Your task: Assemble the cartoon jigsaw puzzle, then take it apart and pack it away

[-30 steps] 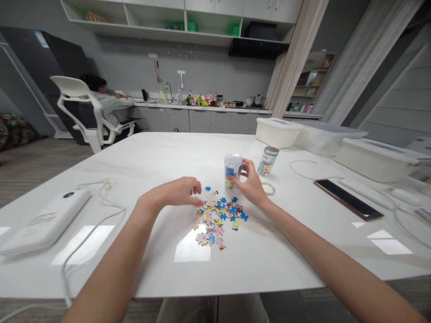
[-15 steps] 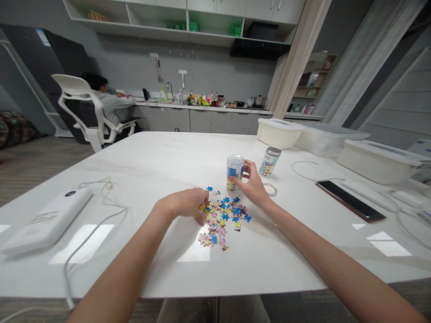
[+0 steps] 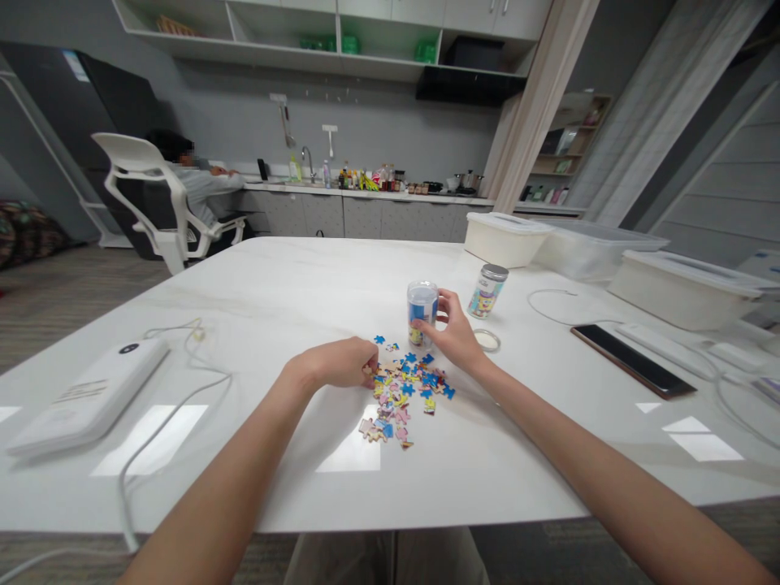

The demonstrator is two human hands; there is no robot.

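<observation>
My right hand (image 3: 454, 331) is wrapped round the side of a clear plastic jar (image 3: 422, 305) with a blue and yellow cartoon label; the jar stands upright on the white table (image 3: 292, 301). Left of the jar, my left hand (image 3: 348, 361) has its fingers curled together at the edge of a loose heap of jigsaw puzzle pieces (image 3: 407, 390), mostly blue, yellow and pink. A small puzzle piece (image 3: 369, 370) shows partly at those fingertips. Beyond my right hand is a second cartoon-printed can (image 3: 487, 291) with a silver lid. A round ring-like lid (image 3: 487, 340) lies flat beside my right wrist.
A dark-screened phone (image 3: 634, 361) and white cables lie at the right. White lidded bins (image 3: 505, 240) line the far right edge. A white device (image 3: 88, 398) with a cable (image 3: 164, 431) lies at the left. Further back, a person (image 3: 204, 191) sits in a chair.
The fingers of my left hand have drawn closer together and lifted slightly at the heap's edge. My right hand and the jar have barely moved.
</observation>
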